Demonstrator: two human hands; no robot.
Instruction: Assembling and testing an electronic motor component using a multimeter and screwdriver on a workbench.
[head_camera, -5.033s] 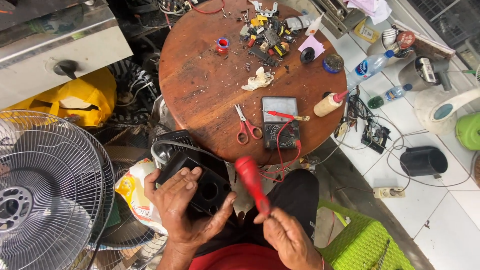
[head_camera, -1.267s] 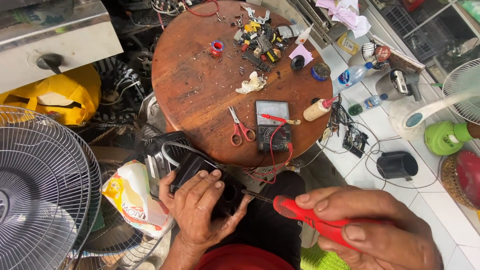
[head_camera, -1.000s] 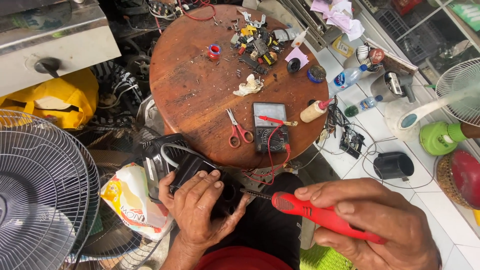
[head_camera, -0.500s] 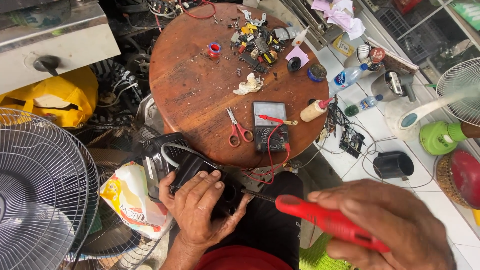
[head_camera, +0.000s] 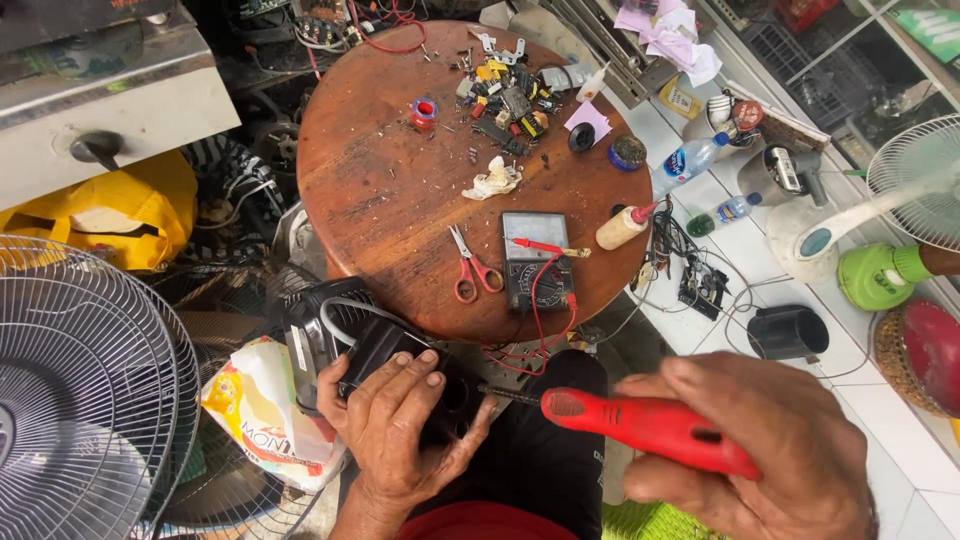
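A boxy black plastic part (head_camera: 400, 365) was gripped by the left hand (head_camera: 395, 430). A screwdriver with a smooth red plastic handle (head_camera: 650, 428) was held tight in the closed right hand (head_camera: 760, 455), its thin metal tip pushed into the part.

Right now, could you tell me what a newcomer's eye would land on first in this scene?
First, the red-handled screwdriver in the right hand at the bottom, its tip at the black device gripped by the left hand. Next, the round wooden table above, bearing red scissors, a multimeter with red leads and small parts at its far edge. A grey fan grille fills the left side.
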